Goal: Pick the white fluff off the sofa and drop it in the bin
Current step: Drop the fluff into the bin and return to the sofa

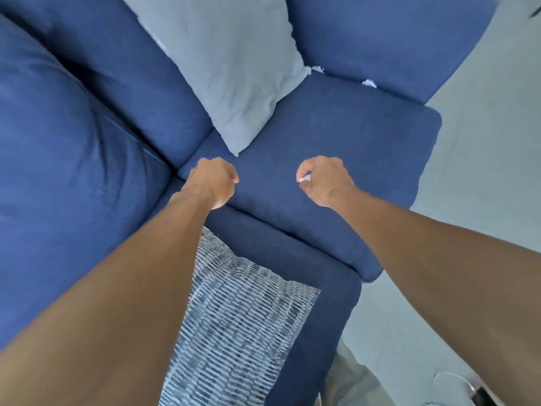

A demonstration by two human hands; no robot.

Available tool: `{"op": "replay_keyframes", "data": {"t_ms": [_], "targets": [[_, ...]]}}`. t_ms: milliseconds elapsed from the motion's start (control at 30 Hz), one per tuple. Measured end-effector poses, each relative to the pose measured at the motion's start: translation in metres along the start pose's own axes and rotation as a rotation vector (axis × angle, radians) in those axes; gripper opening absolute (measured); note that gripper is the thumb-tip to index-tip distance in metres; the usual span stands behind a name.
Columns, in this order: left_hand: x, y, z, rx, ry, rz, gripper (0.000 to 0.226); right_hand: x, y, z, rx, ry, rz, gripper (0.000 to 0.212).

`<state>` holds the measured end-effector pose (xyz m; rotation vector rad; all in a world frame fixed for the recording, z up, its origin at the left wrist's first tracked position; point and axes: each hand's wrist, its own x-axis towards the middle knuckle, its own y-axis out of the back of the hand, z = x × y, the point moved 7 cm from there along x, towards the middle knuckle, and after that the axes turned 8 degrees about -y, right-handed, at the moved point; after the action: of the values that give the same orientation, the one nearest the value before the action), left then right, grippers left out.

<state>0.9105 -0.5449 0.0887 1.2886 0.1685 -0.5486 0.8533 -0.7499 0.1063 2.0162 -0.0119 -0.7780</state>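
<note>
**A:** Where is there room to move?

**B:** The seat cushion is bare blue from my hands out to its right edge, which drops to the pale floor. Its front edge runs under my right forearm. On the left the sofa bulks close, and the light pillow points a corner at the gap between my hands. A patterned pillow lies between my forearms.

**A:** And the fluff?

**B:** One white fluff bit is in my right hand, above the seat; the grip is a thumb-and-finger pinch on it. A second tuft lies in the back crease just beside the light pillow, and a third tuft lies further right along that crease.

**A:** Your other hand?

**B:** My left hand hangs over the seat's left corner, knuckles up, its grip curled into a loose fist.
</note>
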Motion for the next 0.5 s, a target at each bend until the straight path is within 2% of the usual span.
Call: {"op": "replay_keyframes", "data": {"t_ms": [200, 300, 367, 500], "targets": [[-0.054, 0.114, 0.041, 0.002, -0.045, 0.071, 0.025, -0.060, 0.114, -0.066, -0.164, 0.147, 0.088, 0.039], [-0.081, 0.180, 0.053, 0.016, -0.023, 0.145, 0.027, -0.090, 0.168, -0.104, -0.246, 0.250, 0.162, 0.040], [-0.099, 0.223, 0.060, 0.028, 0.015, 0.209, 0.020, -0.108, 0.202, -0.128, -0.237, 0.300, 0.224, 0.040], [-0.131, 0.295, 0.072, 0.054, 0.064, 0.355, 0.026, -0.136, 0.255, -0.168, -0.226, 0.397, 0.326, 0.032]]}}
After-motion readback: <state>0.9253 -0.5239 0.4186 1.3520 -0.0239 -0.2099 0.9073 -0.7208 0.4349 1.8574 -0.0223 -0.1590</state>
